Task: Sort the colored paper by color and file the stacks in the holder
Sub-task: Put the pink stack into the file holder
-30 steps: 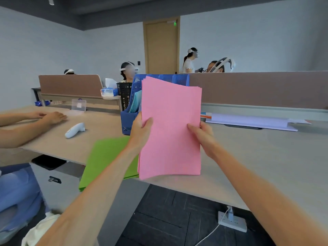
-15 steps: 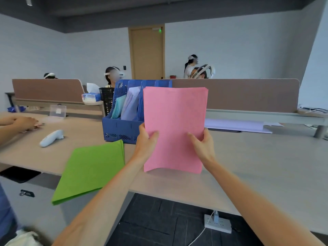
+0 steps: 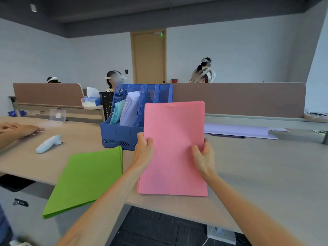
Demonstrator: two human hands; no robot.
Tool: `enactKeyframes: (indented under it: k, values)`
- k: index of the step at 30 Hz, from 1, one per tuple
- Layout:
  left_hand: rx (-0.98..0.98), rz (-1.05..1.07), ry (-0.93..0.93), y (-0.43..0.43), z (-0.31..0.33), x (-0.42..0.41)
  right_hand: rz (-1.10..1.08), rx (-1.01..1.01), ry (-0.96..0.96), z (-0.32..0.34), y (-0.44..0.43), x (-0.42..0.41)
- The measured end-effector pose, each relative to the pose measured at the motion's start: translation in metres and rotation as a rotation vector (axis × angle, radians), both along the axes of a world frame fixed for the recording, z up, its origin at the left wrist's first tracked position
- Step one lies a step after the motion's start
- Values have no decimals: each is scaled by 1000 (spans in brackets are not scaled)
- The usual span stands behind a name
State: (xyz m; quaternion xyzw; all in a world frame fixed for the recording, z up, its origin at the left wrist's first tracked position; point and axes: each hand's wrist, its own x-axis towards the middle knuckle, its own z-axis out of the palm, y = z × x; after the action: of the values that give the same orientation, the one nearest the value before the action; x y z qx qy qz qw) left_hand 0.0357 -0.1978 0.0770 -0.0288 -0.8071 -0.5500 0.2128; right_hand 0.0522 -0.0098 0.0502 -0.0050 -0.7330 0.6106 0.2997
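At a long grey desk (image 3: 266, 166) in a shared office, a pink stack (image 3: 174, 139) of paper has come down from where it was held up in front of the blue holder (image 3: 117, 134) a second ago. Its bottom edge now sits low by the desk's front edge, though whether it touches the surface cannot be told. The sheets stand nearly upright, edges close to flush. The person's left hand (image 3: 143, 151) pinches the stack's left edge, thumb on the near face, and the right hand (image 3: 204, 157) clamps the right edge the same way. The drop looks like a squaring tap, so the pink pile seems sorted and about ready to file.

Behind the desk runs a brown partition (image 3: 248, 98), with other people seated beyond. The blue holder stands just behind the pink stack, which hides part of its right side. Its leftmost slot holds teal sheets (image 3: 118, 110), the next holds lilac sheets (image 3: 130, 107), and the slots further right look unfilled as far as can be seen. A green stack (image 3: 88, 178) lies flat to the left, overhanging the desk's front edge, not yet filed. More lilac paper (image 3: 236, 130) lies well to the right by the partition. Another person's hands (image 3: 21, 129) rest at far left, near a white handheld device (image 3: 48, 143). Nothing lies between the pink stack and the free slots, and only the holder's front wall must be cleared.
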Motion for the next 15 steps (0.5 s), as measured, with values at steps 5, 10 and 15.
enactKeyframes:
  k: [5, 10, 15]
  values:
    - [88, -46, 257, -12, 27, -37, -4, -59, 124, 33, -6, -47]
    - [480, -194, 213, -24, 55, -69, 52, -48, 190, 61, -22, -98]
    - [438, -218, 2, -43, 70, -104, 81, -15, 206, 86, -43, -132]
